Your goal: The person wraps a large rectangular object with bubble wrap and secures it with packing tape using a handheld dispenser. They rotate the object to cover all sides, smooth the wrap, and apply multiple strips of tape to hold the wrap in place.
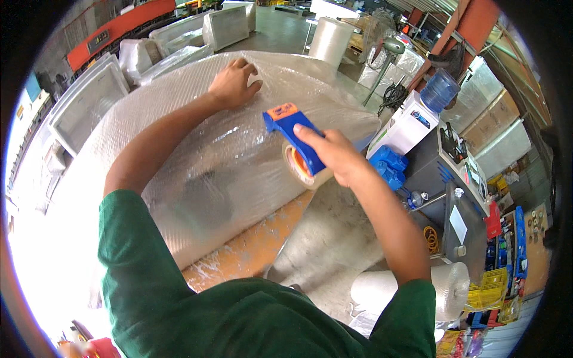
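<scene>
Around you stretches a workshop with a grey concrete floor (340, 230), wrapped packages (225, 30) at the far left and an upright roll (330, 43) standing beyond the far end of your work. Before you, a large bundle in clear bubble wrap (209, 179) covers most of an orange-brown bench (248, 247), whose bare near edge shows below it, strewn with pale scraps. Your left grip (231, 88) rests on the upper part of the bundle, fingers loosely bent and parted, thumb held away from them. Your right grip (335, 154) is clamped on a blue tape dispenser (298, 130), thumb laid along its top; its orange front end points up and to the left, toward your left grip but apart from it. Fitted under the dispenser is a roll of tape (291, 170), over the bundle's right side in your view; you cannot tell whether it touches the wrap. Off to your right stand a white water dispenser (401, 126) with a blue bottle (440, 92) on top and, just beside it, some blue jugs (389, 162). Nearer you, by your right sleeve (412, 319), a big pale roll of wrap (450, 289) lies on its side near yellow baskets (492, 286).
</scene>
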Demonstrator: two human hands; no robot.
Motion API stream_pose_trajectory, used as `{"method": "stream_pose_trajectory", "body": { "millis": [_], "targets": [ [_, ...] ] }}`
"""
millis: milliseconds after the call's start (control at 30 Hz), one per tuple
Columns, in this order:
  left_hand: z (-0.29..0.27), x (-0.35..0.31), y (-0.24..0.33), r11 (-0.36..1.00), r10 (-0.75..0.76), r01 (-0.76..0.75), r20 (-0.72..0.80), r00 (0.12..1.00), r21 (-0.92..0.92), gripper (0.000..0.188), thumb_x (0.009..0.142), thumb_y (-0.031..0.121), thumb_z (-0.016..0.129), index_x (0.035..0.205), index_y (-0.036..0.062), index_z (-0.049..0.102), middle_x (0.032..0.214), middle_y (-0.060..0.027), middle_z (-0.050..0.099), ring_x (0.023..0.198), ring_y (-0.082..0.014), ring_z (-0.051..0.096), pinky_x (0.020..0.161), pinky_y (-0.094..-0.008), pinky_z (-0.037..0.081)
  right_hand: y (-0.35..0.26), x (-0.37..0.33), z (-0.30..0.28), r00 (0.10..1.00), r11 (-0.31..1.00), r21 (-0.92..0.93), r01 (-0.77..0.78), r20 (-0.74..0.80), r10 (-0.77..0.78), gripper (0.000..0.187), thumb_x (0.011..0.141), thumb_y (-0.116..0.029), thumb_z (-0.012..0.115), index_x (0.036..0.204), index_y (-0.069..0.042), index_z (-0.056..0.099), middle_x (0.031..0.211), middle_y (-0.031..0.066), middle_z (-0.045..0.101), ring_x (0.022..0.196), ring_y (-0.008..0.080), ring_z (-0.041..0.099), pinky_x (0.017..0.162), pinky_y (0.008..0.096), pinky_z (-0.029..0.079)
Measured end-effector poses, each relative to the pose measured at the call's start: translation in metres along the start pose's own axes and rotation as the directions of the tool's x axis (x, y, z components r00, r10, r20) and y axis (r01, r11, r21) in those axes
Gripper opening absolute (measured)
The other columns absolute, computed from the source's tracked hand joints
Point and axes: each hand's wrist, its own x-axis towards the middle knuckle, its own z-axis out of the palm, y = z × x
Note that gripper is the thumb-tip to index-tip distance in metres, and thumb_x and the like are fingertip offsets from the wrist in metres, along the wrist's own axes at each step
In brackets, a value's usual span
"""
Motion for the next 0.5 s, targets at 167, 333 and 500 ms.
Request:
{"method": "stream_pose_trajectory", "body": {
  "millis": [167,333,500],
  "targets": [
    [-0.012,-0.058,0.013,0.968,0.246,-0.241,-0.062,0.967,0.075,0.054,0.082,0.032,0.068,0.119,-0.0066,0.064,0.124,-0.0253,0.062,0.12,-0.0385,0.057,0.107,-0.0443,0.044,-0.014,-0.005,-0.006,0.997,0.997,-0.062,-0.048,0.055,0.052,0.052,0.094,-0.05,0.066,0.104,0.001,0.071,0.091,0.0055,0.071,0.08,0.0112,0.065,0.079,0.0246,0.049],
    [-0.031,-0.109,0.075,0.988,0.103,-0.101,-0.011,0.995,0.117,0.061,0.081,0.038,0.073,0.121,-0.0071,0.061,0.127,-0.0232,0.06,0.121,-0.0374,0.057,0.105,-0.0433,0.047,-0.01,-0.011,-0.019,0.997,0.997,-0.075,-0.028,0.065,0.033,0.053,0.094,-0.051,0.065,0.105,0.001,0.07,0.093,0.005,0.071,0.082,0.0102,0.064,0.083,0.0236,0.047],
    [0.007,-0.131,0.112,0.924,0.028,0.004,-0.079,0.996,0.382,0.07,0.083,0.047,0.073,0.127,-0.0035,0.055,0.129,-0.0187,0.057,0.126,-0.0323,0.053,0.104,-0.0422,0.047,0.001,-0.017,-0.022,0.997,1.0,-0.024,-0.001,0.083,0.003,0.051,0.094,-0.049,0.065,0.104,0.001,0.071,0.094,0.005,0.071,0.082,0.0093,0.064,0.08,0.0239,0.049]
  ]
}}
